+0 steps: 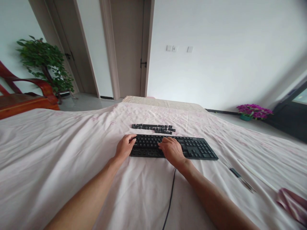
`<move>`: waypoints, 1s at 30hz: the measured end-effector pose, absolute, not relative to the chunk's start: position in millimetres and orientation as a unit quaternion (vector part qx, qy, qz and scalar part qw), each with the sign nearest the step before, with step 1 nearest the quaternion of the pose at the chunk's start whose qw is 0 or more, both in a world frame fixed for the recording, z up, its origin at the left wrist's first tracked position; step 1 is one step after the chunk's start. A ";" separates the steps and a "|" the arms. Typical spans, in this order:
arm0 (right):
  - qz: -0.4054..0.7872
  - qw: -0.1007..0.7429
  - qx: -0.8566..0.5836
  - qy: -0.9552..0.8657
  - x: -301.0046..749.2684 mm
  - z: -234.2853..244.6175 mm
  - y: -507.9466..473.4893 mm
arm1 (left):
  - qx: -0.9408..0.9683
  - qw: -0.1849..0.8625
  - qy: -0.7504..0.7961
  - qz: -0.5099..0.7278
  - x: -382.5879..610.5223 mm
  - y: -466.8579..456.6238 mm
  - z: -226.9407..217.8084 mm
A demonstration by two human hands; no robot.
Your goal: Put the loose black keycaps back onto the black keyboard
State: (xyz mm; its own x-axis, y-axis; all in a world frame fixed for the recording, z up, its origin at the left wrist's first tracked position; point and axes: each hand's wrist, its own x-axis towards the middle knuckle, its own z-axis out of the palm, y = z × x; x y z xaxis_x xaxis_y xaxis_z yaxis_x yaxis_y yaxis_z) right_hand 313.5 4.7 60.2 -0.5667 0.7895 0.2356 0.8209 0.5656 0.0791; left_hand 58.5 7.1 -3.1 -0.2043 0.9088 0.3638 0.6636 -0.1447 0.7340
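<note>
A black keyboard (pixel 195 148) lies across the cloth in front of me. Along its lower left part, key places are bare, without caps. My left hand (pixel 126 145) grips the keyboard's left end, with fingers bent over its edge. Over the middle of the keyboard, my right hand (pixel 170 148) has its fingers closed and pointing down at the keys; whatever they pinch is hidden. Loose black keycaps (pixel 150 126), one of them a long bar, lie in rough rows just beyond the keyboard's far edge. From under my right wrist a black cable (pixel 171 195) runs towards me.
A thin metal tool with a dark grip (pixel 236 173) lies right of the keyboard. Further right is a bunched pink cloth (pixel 291 204). The pale bedsheet-like cover (pixel 96 140) is wrinkled. Beyond stand a wooden chair (pixel 28 102), a leafy plant (pixel 43 60) and purple flowers (pixel 255 111).
</note>
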 end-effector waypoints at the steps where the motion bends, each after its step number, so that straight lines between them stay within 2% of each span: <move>1: -0.100 0.080 -0.452 -0.883 312.7 60.2 3.5 | 0.616 0.138 0.639 0.440 58.5 7.0 -2.9; 9: -0.172 0.018 -0.419 -0.891 304.4 63.4 -9.5 | 0.620 0.133 0.640 0.434 59.2 5.7 -1.4; 14: -0.171 -0.013 -0.402 -0.900 299.2 62.2 -15.6 | 0.622 0.129 0.642 0.429 59.4 4.1 -0.4; 17: -0.147 -0.002 -0.412 -0.899 303.4 67.5 -14.1 | 0.622 0.130 0.644 0.426 59.7 3.6 -0.4; 20: -0.069 0.015 -0.437 -0.897 312.9 79.4 -0.1 | 0.621 0.135 0.643 0.428 59.8 4.1 -0.5; 23: -0.015 0.068 -0.495 -0.866 317.6 89.4 25.2 | 0.619 0.139 0.644 0.428 59.4 4.9 -0.3; 26: -0.021 0.097 -0.529 -0.843 310.5 90.2 53.2 | 0.621 0.140 0.641 0.429 58.7 5.3 -0.3; 30: -0.051 0.082 -0.546 -0.832 292.4 81.8 83.5 | 0.620 0.140 0.639 0.433 58.0 6.1 -2.0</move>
State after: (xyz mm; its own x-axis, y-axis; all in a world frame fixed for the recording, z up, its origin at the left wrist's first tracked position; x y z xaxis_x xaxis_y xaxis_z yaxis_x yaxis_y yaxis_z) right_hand 292.4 83.5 81.8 -0.3901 0.9003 0.1931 0.9172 0.3985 -0.0048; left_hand 58.0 6.1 -2.0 -0.1917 0.9139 0.3580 0.6716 -0.1439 0.7269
